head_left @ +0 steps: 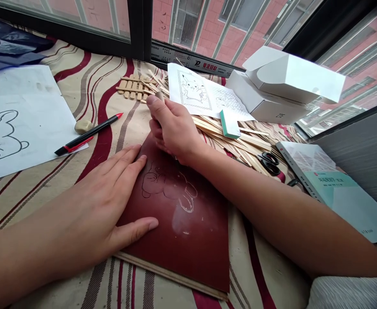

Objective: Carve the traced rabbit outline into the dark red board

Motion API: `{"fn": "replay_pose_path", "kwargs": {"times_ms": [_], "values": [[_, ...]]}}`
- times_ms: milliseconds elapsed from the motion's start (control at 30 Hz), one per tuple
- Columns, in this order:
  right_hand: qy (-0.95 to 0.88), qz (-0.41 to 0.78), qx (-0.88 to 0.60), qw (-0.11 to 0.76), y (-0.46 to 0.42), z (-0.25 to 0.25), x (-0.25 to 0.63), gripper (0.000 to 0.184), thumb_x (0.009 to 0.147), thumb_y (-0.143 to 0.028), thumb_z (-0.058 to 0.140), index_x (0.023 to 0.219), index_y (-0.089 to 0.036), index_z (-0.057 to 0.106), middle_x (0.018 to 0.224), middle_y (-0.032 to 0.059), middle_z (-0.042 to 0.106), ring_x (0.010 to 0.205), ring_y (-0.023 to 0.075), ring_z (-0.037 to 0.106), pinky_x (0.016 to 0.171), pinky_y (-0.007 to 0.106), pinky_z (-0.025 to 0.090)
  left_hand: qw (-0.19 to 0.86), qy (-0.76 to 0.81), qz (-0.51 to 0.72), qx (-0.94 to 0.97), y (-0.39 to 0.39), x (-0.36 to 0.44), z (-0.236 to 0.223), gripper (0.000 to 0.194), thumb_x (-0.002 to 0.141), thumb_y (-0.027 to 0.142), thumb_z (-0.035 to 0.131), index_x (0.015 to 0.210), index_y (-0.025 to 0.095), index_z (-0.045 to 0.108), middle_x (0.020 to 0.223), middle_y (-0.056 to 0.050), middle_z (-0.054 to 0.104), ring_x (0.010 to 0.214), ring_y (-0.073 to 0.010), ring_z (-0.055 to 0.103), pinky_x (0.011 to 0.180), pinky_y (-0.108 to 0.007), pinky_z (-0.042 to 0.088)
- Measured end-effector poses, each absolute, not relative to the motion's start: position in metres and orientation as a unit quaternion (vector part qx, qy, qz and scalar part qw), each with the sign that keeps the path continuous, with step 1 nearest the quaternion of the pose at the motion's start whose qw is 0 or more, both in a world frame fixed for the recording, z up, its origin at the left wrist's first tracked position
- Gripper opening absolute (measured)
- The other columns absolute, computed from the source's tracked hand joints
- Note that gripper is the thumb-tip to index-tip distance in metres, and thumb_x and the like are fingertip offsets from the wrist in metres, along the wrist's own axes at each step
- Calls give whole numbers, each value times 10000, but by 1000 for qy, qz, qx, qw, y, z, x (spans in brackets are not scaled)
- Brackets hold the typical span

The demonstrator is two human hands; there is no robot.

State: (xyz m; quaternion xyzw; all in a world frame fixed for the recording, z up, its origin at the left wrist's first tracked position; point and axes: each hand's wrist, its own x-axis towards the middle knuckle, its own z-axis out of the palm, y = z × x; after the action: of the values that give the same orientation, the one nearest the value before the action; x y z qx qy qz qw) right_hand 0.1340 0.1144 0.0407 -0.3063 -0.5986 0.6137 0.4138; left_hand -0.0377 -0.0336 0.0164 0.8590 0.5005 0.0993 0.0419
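A dark red board with a pale layered edge lies on the patterned cloth. On it is a rabbit outline, mostly thin dark lines, with whitish scratched lines along the ears. My left hand rests flat on the board's left side, fingers extended and thumb apart. Over the board's far part, my right hand is closed around a wooden-handled tool; only the rounded handle end shows above the fist. The tool's working end is hidden behind the hand. Pale smudges and small flecks mark the board below the ears.
At left are a paper with a rabbit drawing, a black-and-red pen and an eraser-like lump. Beyond lie wooden sticks, printed sheets, a white box, scissors and a book.
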Motion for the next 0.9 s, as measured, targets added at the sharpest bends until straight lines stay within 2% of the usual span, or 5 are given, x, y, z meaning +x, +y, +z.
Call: {"fn": "replay_pose_path", "kwargs": {"times_ms": [133, 333, 600, 700, 900], "values": [[-577, 683, -265, 361, 108, 48, 144, 647, 1042, -771, 587, 722, -264, 343, 497, -105, 325, 382, 42, 250, 353, 210, 203, 37, 501, 84, 861, -33, -39, 15, 1040, 1023, 784, 456, 1776, 112, 207, 1891, -200, 170, 1729, -448, 264, 1387, -581, 381], [-526, 664, -256, 465, 104, 54, 148, 656, 1012, -793, 623, 746, -279, 314, 477, -123, 318, 348, 51, 235, 329, 224, 227, 13, 476, 113, 872, -31, -46, 8, 1066, 1011, 791, 529, 1800, 177, 161, 1893, -169, 222, 1713, -412, 349, 1382, -525, 382], [-560, 687, -222, 408, 97, 53, 147, 660, 980, -782, 677, 728, -275, 339, 489, -117, 348, 381, 44, 288, 361, 215, 262, 23, 481, 113, 869, -32, -48, 11, 1120, 992, 816, 545, 1807, 171, 126, 1897, -159, 205, 1724, -422, 316, 1380, -536, 386], [-548, 666, -246, 442, 100, 54, 149, 648, 988, -787, 657, 760, -286, 315, 494, -122, 341, 365, 55, 266, 342, 232, 240, 27, 483, 111, 868, -32, -48, 11, 1105, 995, 806, 548, 1807, 180, 137, 1901, -149, 194, 1716, -424, 335, 1384, -532, 381], [-565, 671, -223, 425, 103, 49, 149, 674, 953, -823, 674, 752, -283, 324, 495, -122, 331, 357, 51, 252, 338, 239, 236, 45, 505, 119, 854, -30, -39, 15, 1109, 972, 882, 473, 1750, 102, 340, 1863, -201, 284, 1698, -450, 363, 1367, -566, 406]]}}
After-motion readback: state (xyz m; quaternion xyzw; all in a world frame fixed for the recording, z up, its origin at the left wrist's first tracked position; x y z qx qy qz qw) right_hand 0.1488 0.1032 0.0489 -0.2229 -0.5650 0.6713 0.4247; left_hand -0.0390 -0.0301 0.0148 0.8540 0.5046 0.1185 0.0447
